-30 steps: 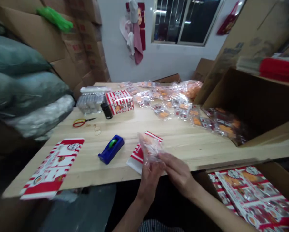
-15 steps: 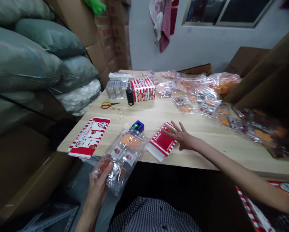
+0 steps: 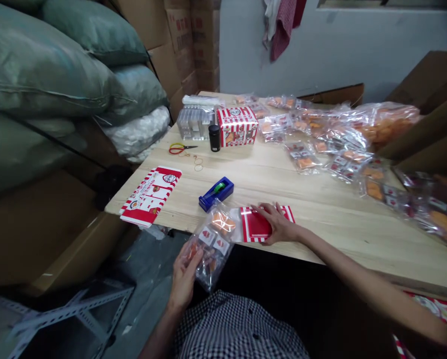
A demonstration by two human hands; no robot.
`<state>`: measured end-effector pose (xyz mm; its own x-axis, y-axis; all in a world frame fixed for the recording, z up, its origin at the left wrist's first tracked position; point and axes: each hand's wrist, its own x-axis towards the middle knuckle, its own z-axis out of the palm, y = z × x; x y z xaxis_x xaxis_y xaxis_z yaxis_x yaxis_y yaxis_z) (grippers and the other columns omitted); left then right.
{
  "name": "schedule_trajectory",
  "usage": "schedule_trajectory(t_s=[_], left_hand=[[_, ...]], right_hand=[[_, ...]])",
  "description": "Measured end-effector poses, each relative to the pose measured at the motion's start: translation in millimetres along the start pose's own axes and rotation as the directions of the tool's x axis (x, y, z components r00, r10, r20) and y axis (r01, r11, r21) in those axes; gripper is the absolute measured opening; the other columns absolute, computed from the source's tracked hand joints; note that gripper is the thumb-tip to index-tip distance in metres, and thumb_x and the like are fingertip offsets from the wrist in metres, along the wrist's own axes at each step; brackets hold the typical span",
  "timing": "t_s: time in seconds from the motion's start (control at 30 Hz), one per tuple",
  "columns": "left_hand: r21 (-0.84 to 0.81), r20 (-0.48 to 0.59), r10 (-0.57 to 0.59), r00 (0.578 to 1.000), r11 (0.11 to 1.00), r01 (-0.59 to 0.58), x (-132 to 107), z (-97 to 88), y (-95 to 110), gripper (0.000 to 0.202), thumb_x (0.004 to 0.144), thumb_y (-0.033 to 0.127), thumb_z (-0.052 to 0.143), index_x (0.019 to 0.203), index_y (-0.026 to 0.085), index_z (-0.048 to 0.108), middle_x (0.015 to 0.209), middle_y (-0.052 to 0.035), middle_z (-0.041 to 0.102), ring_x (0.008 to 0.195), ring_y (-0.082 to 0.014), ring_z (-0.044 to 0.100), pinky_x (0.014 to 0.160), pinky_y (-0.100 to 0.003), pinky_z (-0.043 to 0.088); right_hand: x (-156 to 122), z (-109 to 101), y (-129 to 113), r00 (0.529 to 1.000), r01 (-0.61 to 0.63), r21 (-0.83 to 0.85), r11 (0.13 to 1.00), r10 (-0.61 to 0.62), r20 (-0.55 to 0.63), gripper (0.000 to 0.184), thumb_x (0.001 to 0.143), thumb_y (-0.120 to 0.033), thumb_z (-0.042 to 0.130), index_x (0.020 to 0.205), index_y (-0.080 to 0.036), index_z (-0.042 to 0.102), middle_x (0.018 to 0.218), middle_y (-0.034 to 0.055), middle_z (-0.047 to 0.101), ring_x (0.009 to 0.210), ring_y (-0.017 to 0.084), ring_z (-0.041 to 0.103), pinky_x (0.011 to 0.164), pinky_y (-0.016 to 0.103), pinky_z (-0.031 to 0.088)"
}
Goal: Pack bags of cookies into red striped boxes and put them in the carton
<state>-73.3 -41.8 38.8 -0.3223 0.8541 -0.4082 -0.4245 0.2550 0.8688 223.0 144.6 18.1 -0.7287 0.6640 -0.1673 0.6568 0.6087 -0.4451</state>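
My left hand (image 3: 186,271) is closed on the lower end of a clear plastic bag (image 3: 223,224), thumb on top. Orange pieces and small printed white packets show through the film. The bag is tilted over the table's front edge, its upper end close to a flat red-and-white carton (image 3: 252,227). My right hand (image 3: 279,225) lies across that carton, fingers at its far edge and thumb at the near one. Part of the carton is hidden beneath the hand. Just behind the bag stands a blue tape dispenser (image 3: 210,195) with a green core.
On the table's left lie flat printed cartons (image 3: 152,197). Farther back are scissors (image 3: 178,148), rubber bands (image 3: 198,163), a black bottle (image 3: 214,138), a folded striped box (image 3: 237,127) and clear plastic trays (image 3: 195,122). Several filled bags (image 3: 302,157) cover the back right. Large sacks (image 3: 44,75) are piled left.
My right hand has come down onto the carton and closed on it; the carton has turned and lies more level. The bag has moved toward it, uncovering the tape dispenser. The view has shifted.
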Motion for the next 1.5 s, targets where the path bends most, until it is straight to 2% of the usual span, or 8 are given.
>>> schedule_trajectory(t_s=[0.13, 0.33, 0.53, 0.7, 0.83, 1.13, 1.33, 1.5], left_hand=[[0.086, 0.143, -0.164, 0.976, 0.985, 0.153, 12.7, -9.7, 4.3, 0.058, 0.070, 0.038, 0.082, 0.120, 0.014, 0.067, 0.109, -0.0125, 0.074, 0.085, -0.0259, 0.073, 0.078, -0.036, 0.057], [0.400, 0.225, -0.341, 0.913, 0.887, 0.232, 46.0, -26.1, 21.3, 0.036, 0.059, 0.027, 0.083, 0.090, 0.011, 0.076, 0.076, -0.0039, 0.072, 0.067, -0.0170, 0.062, 0.065, -0.026, 0.046], [0.483, 0.342, -0.484, 0.805, 0.826, 0.292, 75.3, -12.9, 37.7, 0.029, 0.057, 0.026, 0.083, 0.080, 0.015, 0.070, 0.071, -0.0009, 0.067, 0.064, -0.0151, 0.059, 0.064, -0.026, 0.045], [0.509, 0.426, -0.541, 0.725, 0.806, 0.302, 100.7, 0.2, 37.3, 0.027, 0.054, 0.023, 0.084, 0.070, 0.013, 0.064, 0.065, 0.0001, 0.061, 0.059, -0.0123, 0.054, 0.058, -0.023, 0.041], [0.530, 0.469, -0.557, 0.685, 0.798, 0.286, 111.7, 5.1, 34.7, 0.025, 0.056, 0.022, 0.084, 0.069, 0.013, 0.064, 0.064, 0.0005, 0.060, 0.058, -0.0115, 0.052, 0.059, -0.023, 0.039], [0.583, 0.485, -0.584, 0.651, 0.770, 0.257, 119.7, 12.3, 32.8, 0.027, 0.054, 0.025, 0.083, 0.065, 0.015, 0.060, 0.062, 0.0011, 0.058, 0.059, -0.0126, 0.051, 0.059, -0.024, 0.039], [0.630, 0.479, -0.581, 0.659, 0.750, 0.203, 123.6, 2.0, 58.0, 0.025, 0.053, 0.022, 0.083, 0.064, 0.016, 0.061, 0.061, 0.0024, 0.057, 0.058, -0.0127, 0.050, 0.058, -0.024, 0.037], [0.633, 0.468, -0.544, 0.696, 0.756, 0.165, 122.7, -9.5, 77.2, 0.022, 0.059, 0.023, 0.079, 0.076, 0.016, 0.067, 0.067, 0.0012, 0.062, 0.061, -0.0137, 0.052, 0.060, -0.024, 0.038]], right_hand=[[-19.2, 11.5, -10.8, 0.995, -0.042, 0.025, 0.999, 0.044, -0.087, 0.132, 0.055, -0.045, 0.085, 0.158, -0.030, 0.003, 0.147, 0.0179, 0.033, 0.145, 0.039, 0.026, 0.116, 0.064, -0.006], [-26.6, 12.3, -14.5, 1.000, -0.011, 0.024, 1.000, 0.011, -0.026, 0.139, 0.047, -0.040, 0.087, 0.158, -0.032, 0.003, 0.150, 0.0168, 0.031, 0.145, 0.043, 0.024, 0.115, 0.064, -0.009], [-26.4, 11.9, -16.1, 1.000, -0.010, 0.024, 1.000, 0.010, 0.015, 0.138, 0.048, -0.039, 0.086, 0.158, -0.030, 0.003, 0.152, 0.0173, 0.029, 0.146, 0.044, 0.020, 0.114, 0.065, -0.010], [-27.3, 12.9, -9.3, 1.000, -0.022, 0.038, 0.999, 0.021, 0.020, 0.138, 0.047, -0.041, 0.088, 0.158, -0.032, 0.006, 0.151, 0.0169, 0.028, 0.146, 0.042, 0.021, 0.114, 0.064, -0.012], [-29.7, 13.5, -6.3, 1.000, -0.030, 0.054, 0.998, 0.030, -0.007, 0.137, 0.048, -0.041, 0.088, 0.158, -0.032, 0.008, 0.150, 0.0172, 0.030, 0.146, 0.039, 0.022, 0.114, 0.064, -0.013], [-30.4, 11.6, -3.5, 0.997, -0.070, 0.043, 0.997, 0.069, 0.036, 0.131, 0.047, -0.040, 0.088, 0.157, -0.032, 0.016, 0.152, 0.0185, 0.027, 0.146, 0.045, 0.018, 0.112, 0.067, -0.012], [-29.9, 14.9, -3.6, 0.997, -0.077, 0.029, 0.997, 0.077, 0.003, 0.136, 0.046, -0.039, 0.087, 0.158, -0.030, 0.011, 0.151, 0.0183, 0.027, 0.146, 0.044, 0.020, 0.113, 0.066, -0.010], [-30.4, 13.8, -6.1, 0.996, -0.094, 0.036, 0.995, 0.094, 0.003, 0.134, 0.048, -0.038, 0.086, 0.158, -0.027, 0.011, 0.152, 0.0204, 0.025, 0.146, 0.045, 0.019, 0.113, 0.066, -0.011]])
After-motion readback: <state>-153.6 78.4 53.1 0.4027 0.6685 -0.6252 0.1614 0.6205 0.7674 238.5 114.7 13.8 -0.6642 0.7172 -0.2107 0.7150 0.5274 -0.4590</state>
